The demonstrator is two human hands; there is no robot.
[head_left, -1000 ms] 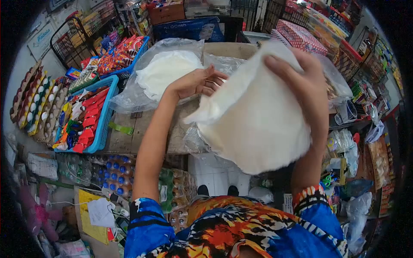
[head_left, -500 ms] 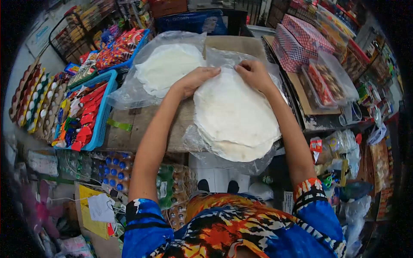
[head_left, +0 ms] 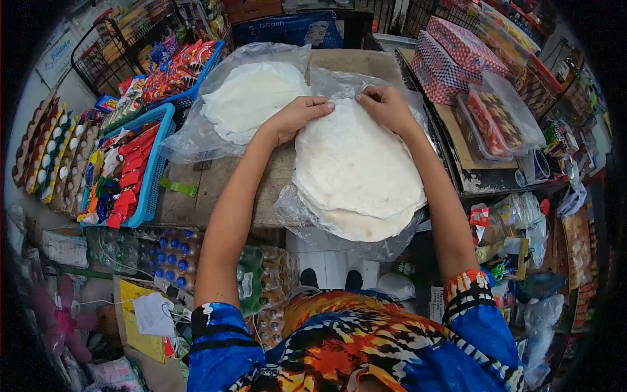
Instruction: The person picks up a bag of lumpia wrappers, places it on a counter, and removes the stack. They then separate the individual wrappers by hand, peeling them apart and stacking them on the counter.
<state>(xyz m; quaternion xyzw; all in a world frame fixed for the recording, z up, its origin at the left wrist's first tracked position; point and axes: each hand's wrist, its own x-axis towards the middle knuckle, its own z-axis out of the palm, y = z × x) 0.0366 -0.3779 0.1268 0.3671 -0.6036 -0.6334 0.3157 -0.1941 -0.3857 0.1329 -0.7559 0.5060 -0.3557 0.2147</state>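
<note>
A stack of thin, round white spring roll wrappers (head_left: pixel 359 170) lies on clear plastic near the table's front edge, its near side overhanging. My left hand (head_left: pixel 297 119) is closed at the far left edge of the stack, thumb and fingers pinching a wrapper's edge. Just to the right, my right hand (head_left: pixel 390 111) pinches the same far edge with curled fingers. How many layers each hand grips is hidden. A second pile of wrappers (head_left: pixel 251 98) rests on another plastic sheet (head_left: pixel 186 144), beyond my left hand.
Under both piles is a wooden table (head_left: pixel 206 196). A blue basket (head_left: pixel 160 166) of red packets and egg trays (head_left: pixel 55 153) stand left. Checkered boxes (head_left: pixel 450 59) and a clear plastic container (head_left: pixel 503 124) sit right. Bottles (head_left: pixel 176 258) fill the space below the table.
Both hands stay at the stack's far edge, with the fingers shifting only slightly. The whole view has moved a little; the wrappers keep their places on the table.
</note>
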